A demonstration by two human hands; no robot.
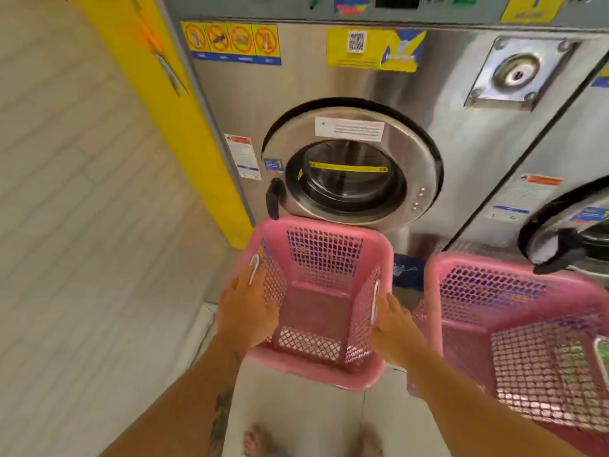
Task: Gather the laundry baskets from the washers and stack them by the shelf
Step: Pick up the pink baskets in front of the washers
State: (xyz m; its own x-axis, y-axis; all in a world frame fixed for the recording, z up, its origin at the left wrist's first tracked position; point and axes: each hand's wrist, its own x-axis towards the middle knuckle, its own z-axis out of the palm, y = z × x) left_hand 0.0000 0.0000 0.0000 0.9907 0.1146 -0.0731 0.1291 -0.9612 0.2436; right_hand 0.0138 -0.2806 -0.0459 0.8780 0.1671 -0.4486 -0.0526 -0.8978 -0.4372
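1. Step in hand: gathering. Pink mesh laundry basket (321, 301) sits directly before the front-loading washer (349, 166), under its closed door.
2. Left hand (245, 311) lies flat against the basket's left rim, by the white handle (253, 268); right hand (393, 324) presses its right wall. Fingers are extended, not curled; no closed grip is evident. Whether the basket is off the floor cannot be told.
3. Second pink basket (514, 328) stands just beside it, below the neighbouring washer (573, 239).
4. Judgement: the next move calls for securing both sides, lifting, and nesting it with the second basket. The shelf is not in view.
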